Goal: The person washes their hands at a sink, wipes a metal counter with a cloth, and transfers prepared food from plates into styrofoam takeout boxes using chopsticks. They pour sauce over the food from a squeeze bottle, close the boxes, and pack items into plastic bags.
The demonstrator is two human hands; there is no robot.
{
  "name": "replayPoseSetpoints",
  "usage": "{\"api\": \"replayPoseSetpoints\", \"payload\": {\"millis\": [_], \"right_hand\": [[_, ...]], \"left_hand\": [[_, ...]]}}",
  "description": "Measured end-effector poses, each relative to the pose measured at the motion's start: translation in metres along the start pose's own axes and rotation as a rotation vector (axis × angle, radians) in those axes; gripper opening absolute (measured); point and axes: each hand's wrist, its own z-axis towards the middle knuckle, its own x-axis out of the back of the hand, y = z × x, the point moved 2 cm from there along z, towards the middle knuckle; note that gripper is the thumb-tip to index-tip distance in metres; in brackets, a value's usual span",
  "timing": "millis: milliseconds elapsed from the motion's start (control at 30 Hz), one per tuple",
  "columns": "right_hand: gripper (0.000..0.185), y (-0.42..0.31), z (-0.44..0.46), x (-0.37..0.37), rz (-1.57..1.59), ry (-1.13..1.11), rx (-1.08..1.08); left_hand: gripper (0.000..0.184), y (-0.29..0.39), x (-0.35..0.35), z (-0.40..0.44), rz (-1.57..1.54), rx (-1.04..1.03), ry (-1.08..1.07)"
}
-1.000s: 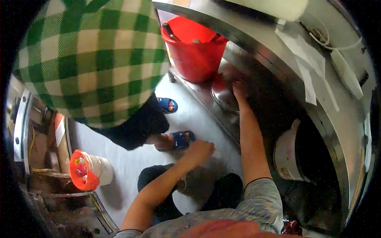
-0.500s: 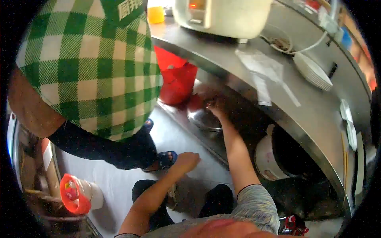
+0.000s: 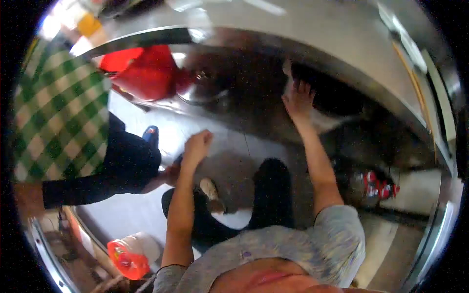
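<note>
My right hand (image 3: 299, 101) reaches under the steel counter, its fingers stretched out and apart. It lies at the near left side of a white bucket (image 3: 325, 122) with a dark inside; whether it touches the rim cannot be made out. My left hand (image 3: 198, 146) is closed in a fist above the floor, in front of my knee, with nothing visible in it. On the low shelf, left of my right hand, sits a round shiny metal lid (image 3: 198, 90) with a small knob. A red bucket (image 3: 154, 73) stands beside the lid.
A person in a green checked apron (image 3: 63, 122) stands close on my left. Near the floor's lower left is a white bin (image 3: 141, 246) with a red bag. The steel counter (image 3: 332, 46) curves overhead. Red-and-white items (image 3: 378, 185) lie at the right.
My right hand has left the metal lid and moved right to the white bucket, its fingers opening. The view has turned right. My left hand stays in a fist.
</note>
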Motion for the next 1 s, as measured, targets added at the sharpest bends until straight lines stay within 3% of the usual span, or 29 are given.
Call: {"api": "replayPoseSetpoints", "payload": {"millis": [100, 133, 233, 300, 333, 433, 533, 633, 733, 833, 900, 933, 1000], "right_hand": [[0.050, 0.032, -0.013, -0.001, 0.022, -0.040, -0.072], [0.047, 0.040, -0.016, -0.006, 0.051, -0.038, -0.080], [0.037, 0.042, -0.011, -0.018, 0.011, 0.128, 0.022], [0.033, 0.038, -0.008, -0.020, 0.061, 0.098, -0.027], [0.032, 0.035, -0.006, -0.017, 0.085, 0.083, -0.048], [0.034, 0.024, -0.012, -0.018, 0.177, -0.343, -0.170], [0.034, 0.011, -0.025, -0.009, 0.049, 0.093, 0.081], [0.030, -0.001, -0.034, -0.008, -0.107, 0.263, 0.126], [0.028, -0.005, -0.035, -0.008, 0.055, 0.032, 0.034], [0.031, -0.026, -0.015, 0.067, 0.158, 0.165, -0.010], [0.035, -0.048, -0.018, 0.099, 0.544, 0.017, 0.035], [0.036, -0.061, -0.024, 0.109, 0.740, -0.064, 0.061], [0.034, -0.091, -0.048, 0.113, 0.818, -0.178, 0.131]], "left_hand": [[0.017, 0.010, -0.003, 0.002, -0.037, 0.007, -0.033], [0.017, 0.017, 0.000, 0.003, 0.030, -0.084, 0.024], [0.015, 0.028, -0.001, 0.002, 0.012, -0.156, 0.039], [0.016, 0.020, -0.010, 0.001, -0.066, -0.260, 0.121], [0.017, 0.001, -0.022, 0.006, -0.055, -0.223, 0.058], [0.015, -0.036, -0.044, 0.013, -0.104, -0.297, 0.035], [0.015, -0.025, -0.041, 0.000, -0.108, -0.230, -0.004], [0.019, -0.004, -0.027, -0.008, -0.062, -0.189, -0.022], [0.021, 0.022, -0.019, -0.017, -0.133, -0.180, 0.031], [0.022, 0.042, -0.012, -0.027, -0.188, -0.142, 0.065], [0.029, 0.039, -0.016, -0.031, -0.158, -0.087, 0.066], [0.030, 0.032, -0.020, -0.032, -0.111, -0.174, 0.153], [0.028, 0.007, -0.046, -0.018, -0.168, -0.242, 0.294]]}}
